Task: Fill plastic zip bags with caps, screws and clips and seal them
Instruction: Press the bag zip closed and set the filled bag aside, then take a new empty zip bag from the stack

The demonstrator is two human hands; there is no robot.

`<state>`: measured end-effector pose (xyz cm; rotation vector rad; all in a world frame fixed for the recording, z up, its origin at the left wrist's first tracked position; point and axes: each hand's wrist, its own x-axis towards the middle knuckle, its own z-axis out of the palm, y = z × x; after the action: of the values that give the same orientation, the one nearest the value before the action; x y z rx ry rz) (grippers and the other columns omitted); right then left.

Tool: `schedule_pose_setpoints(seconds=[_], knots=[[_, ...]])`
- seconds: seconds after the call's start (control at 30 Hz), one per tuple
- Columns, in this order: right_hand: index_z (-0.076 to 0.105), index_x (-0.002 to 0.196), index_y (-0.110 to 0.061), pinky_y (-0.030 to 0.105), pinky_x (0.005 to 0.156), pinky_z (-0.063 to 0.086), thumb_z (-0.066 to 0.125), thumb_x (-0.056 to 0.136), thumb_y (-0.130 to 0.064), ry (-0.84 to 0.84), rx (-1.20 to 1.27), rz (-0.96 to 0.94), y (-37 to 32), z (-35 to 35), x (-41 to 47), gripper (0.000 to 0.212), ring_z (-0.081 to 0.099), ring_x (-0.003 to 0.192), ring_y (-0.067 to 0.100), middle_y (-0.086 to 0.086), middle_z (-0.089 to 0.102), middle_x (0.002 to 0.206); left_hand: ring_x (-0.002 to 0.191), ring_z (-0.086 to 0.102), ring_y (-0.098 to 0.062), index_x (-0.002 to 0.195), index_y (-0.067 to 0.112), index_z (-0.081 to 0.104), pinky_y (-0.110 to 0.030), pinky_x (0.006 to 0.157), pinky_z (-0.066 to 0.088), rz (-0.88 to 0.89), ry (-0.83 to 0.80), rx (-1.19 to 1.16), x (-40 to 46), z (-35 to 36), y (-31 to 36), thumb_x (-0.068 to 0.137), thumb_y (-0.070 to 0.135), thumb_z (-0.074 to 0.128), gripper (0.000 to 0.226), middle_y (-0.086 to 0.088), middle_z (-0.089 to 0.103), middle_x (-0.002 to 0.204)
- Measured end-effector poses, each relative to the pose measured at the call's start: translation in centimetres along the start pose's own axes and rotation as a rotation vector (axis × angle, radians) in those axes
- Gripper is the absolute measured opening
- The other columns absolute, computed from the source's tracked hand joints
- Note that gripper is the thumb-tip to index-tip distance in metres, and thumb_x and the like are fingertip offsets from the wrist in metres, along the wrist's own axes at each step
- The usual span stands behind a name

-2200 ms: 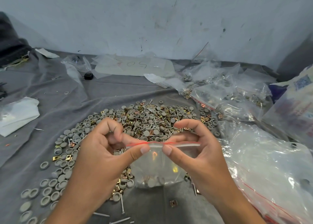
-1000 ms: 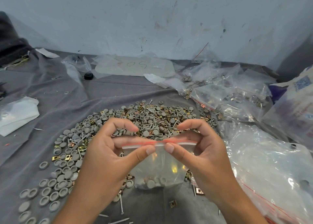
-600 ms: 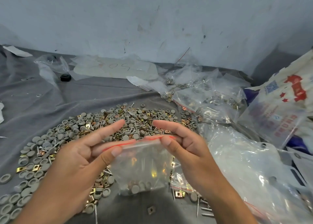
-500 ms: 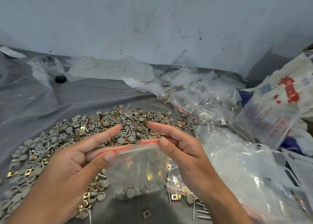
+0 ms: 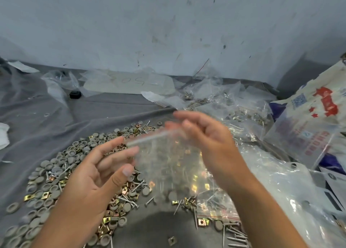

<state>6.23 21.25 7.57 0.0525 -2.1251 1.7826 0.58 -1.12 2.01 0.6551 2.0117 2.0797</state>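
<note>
One small clear plastic zip bag (image 5: 168, 163) looks filled, pinched at its top by our right hand (image 5: 211, 146), left hand (image 5: 97, 174) open beside it, loads of grey caps (image 5: 46, 174) still loose on the worktop.

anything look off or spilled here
Nothing damaged. The small clear zip bag hangs tilted from the right hand, blurred; the left hand is open beside it. Grey round caps, screws and brass clips lie loose across the grey cloth, apparently the working pile rather than a spill.
</note>
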Motion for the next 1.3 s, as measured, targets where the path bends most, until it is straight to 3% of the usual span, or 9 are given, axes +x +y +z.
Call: schedule_pose_setpoints(seconds=[0.33, 0.43, 0.57, 0.7, 0.77, 0.83, 1.03, 1.13, 1.3], knots=[[0.061, 0.097, -0.018, 0.024, 0.051, 0.043, 0.054, 0.102, -0.013, 0.882, 0.118, 0.284, 1.5, -14.4, 13.7, 0.010, 0.058, 0.063, 0.012, 0.000, 0.062, 0.088, 0.108, 0.066, 0.003, 0.132, 0.046, 0.043, -0.037, 0.091, 0.049, 0.006, 0.042, 0.174, -0.2, 0.0, 0.3, 0.084, 0.058, 0.055, 0.051, 0.025, 0.071, 0.117], [0.059, 0.127, -0.014, 0.032, 0.078, 0.050, 0.057, 0.103, -0.019, 0.733, -0.206, 0.426, 4.4, -16.4, 9.0, 0.025, 0.062, 0.091, 0.017, 0.000, 0.063, 0.106, 0.109, 0.065, 0.005, 0.133, 0.047, 0.042, -0.035, 0.091, 0.049, 0.014, 0.022, 0.206, -0.2, -0.1, 0.3, 0.082, 0.076, 0.051, 0.060, 0.027, 0.070, 0.118], [0.057, 0.122, -0.040, 0.019, 0.085, 0.048, 0.066, 0.087, -0.052, 0.046, -0.768, 0.482, 5.1, -14.4, -1.7, 0.038, 0.060, 0.107, 0.000, -0.016, 0.061, 0.125, 0.104, 0.067, 0.005, 0.135, 0.040, 0.043, -0.036, 0.092, 0.050, 0.013, 0.035, 0.216, -0.3, 0.0, 0.5, 0.088, 0.059, 0.050, 0.052, 0.024, 0.072, 0.113], [0.023, 0.134, -0.071, 0.032, 0.121, 0.008, 0.042, 0.061, -0.098, -0.350, -1.140, 0.363, 5.2, -10.4, -9.2, 0.081, 0.009, 0.138, -0.010, -0.044, 0.010, 0.146, 0.104, 0.067, 0.006, 0.132, 0.043, 0.044, -0.031, 0.089, 0.049, 0.016, 0.023, 0.233, -0.6, 0.4, 0.5, 0.085, 0.053, 0.053, 0.049, 0.024, 0.072, 0.111], [0.035, 0.136, -0.066, 0.032, 0.118, 0.001, 0.054, 0.067, -0.088, -0.434, -1.350, 0.211, 5.7, -8.8, -10.7, 0.075, 0.009, 0.143, -0.006, -0.043, 0.009, 0.151, 0.104, 0.066, 0.007, 0.132, 0.043, 0.044, -0.030, 0.088, 0.049, 0.016, 0.011, 0.246, -0.8, 0.5, 0.5, 0.086, 0.053, 0.052, 0.048, 0.024, 0.072, 0.111], [0.064, 0.114, -0.052, 0.029, 0.109, 0.018, 0.073, 0.082, -0.058, -0.357, -1.446, 0.066, 5.2, -7.9, -10.8, 0.034, 0.044, 0.133, 0.000, -0.035, 0.048, 0.137, 0.105, 0.066, 0.008, 0.134, 0.042, 0.043, -0.028, 0.088, 0.048, 0.016, -0.002, 0.257, -0.8, 0.5, 0.5, 0.088, 0.052, 0.052, 0.048, 0.025, 0.072, 0.112], [0.073, 0.081, -0.038, 0.012, 0.067, 0.045, 0.075, 0.082, -0.035, 0.336, -0.701, -0.033, 2.0, -4.9, -8.7, 0.004, 0.063, 0.075, 0.003, -0.019, 0.069, 0.077, 0.090, 0.069, 0.003, 0.104, 0.049, 0.064, -0.025, 0.081, 0.051, -0.023, -0.056, 0.261, -1.0, 1.7, 0.0, 0.084, 0.068, 0.051, 0.030, 0.019, 0.074, 0.098], [0.072, 0.079, -0.026, 0.018, 0.058, 0.047, 0.081, 0.079, -0.036, 0.312, -0.321, 0.028, 0.8, 0.2, -6.4, 0.013, 0.059, 0.062, 0.004, -0.009, 0.069, 0.073, 0.083, 0.070, -0.001, 0.099, 0.048, 0.066, -0.019, 0.074, 0.054, -0.012, -0.142, 0.269, -1.3, 3.0, 0.1, 0.087, 0.067, 0.055, 0.025, 0.013, 0.075, 0.092], [0.069, 0.078, -0.024, 0.014, 0.057, 0.045, 0.081, 0.085, -0.025, 0.149, -0.193, 0.060, 2.1, 6.5, -4.9, 0.014, 0.064, 0.061, 0.003, -0.009, 0.070, 0.071, 0.086, 0.072, -0.020, 0.090, 0.030, 0.068, -0.051, 0.083, 0.056, 0.051, 0.006, 0.178, -1.0, 2.8, 0.1, 0.078, 0.066, 0.062, 0.038, 0.000, 0.075, 0.088]])
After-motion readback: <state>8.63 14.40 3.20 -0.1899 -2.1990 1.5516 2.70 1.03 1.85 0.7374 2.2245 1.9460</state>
